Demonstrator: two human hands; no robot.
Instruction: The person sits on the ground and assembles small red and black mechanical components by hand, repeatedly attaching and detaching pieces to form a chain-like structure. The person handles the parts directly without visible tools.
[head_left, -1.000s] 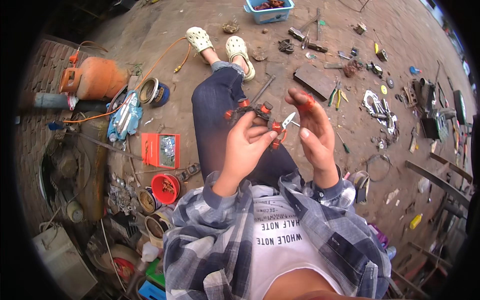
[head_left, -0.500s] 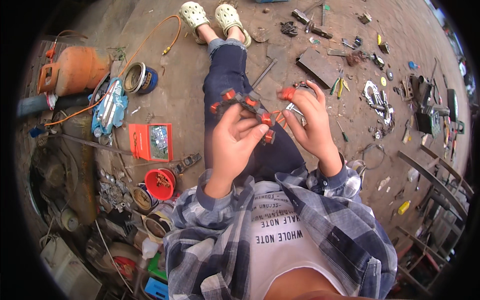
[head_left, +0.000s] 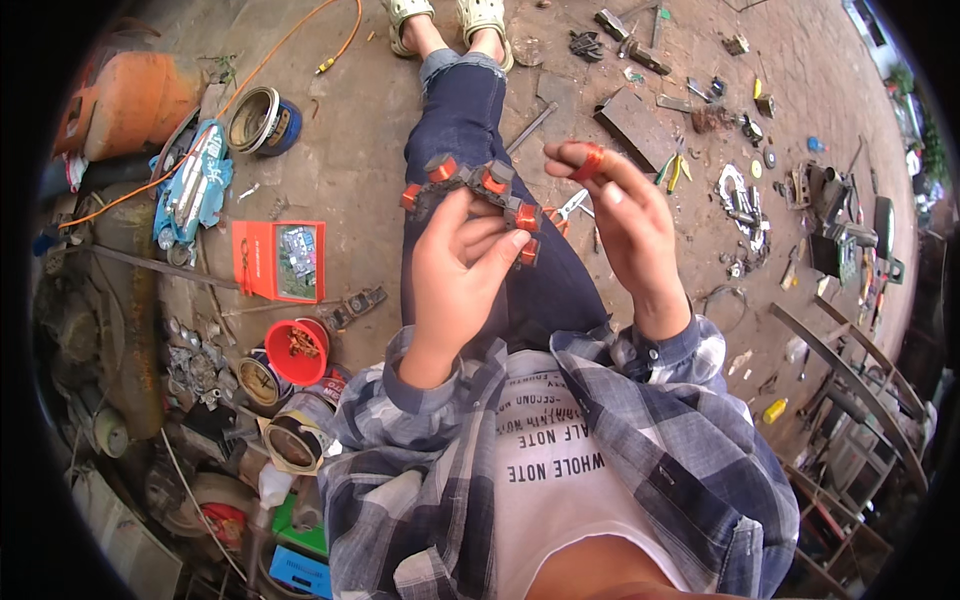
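My left hand [head_left: 452, 275] is closed on a dark, curved motor stator [head_left: 493, 179] with several red-orange wire coils on its poles. It is held above my thighs, thumb on the near side; my fingers hide part of it. To its right, my right hand [head_left: 635, 220] is raised, apart from the stator. Red wire [head_left: 590, 160] is looped round its bent fingers, which lie close together. Between the hands, a pair of scissors [head_left: 570, 207] with orange handles lies by my right leg, partly hidden.
On the left are an open red box [head_left: 255, 262], a red bowl [head_left: 297, 352] with copper-coloured bits, a round tin [head_left: 285, 127] and an orange gas cylinder [head_left: 140, 105]. To the right lie a metal box [head_left: 632, 128], pliers [head_left: 676, 170], scattered metal parts and a metal frame [head_left: 850, 375].
My right hand has moved slightly up and turned, its fingers now more together and pointing left. The left hand still holds the stator. The whole view has shifted a little.
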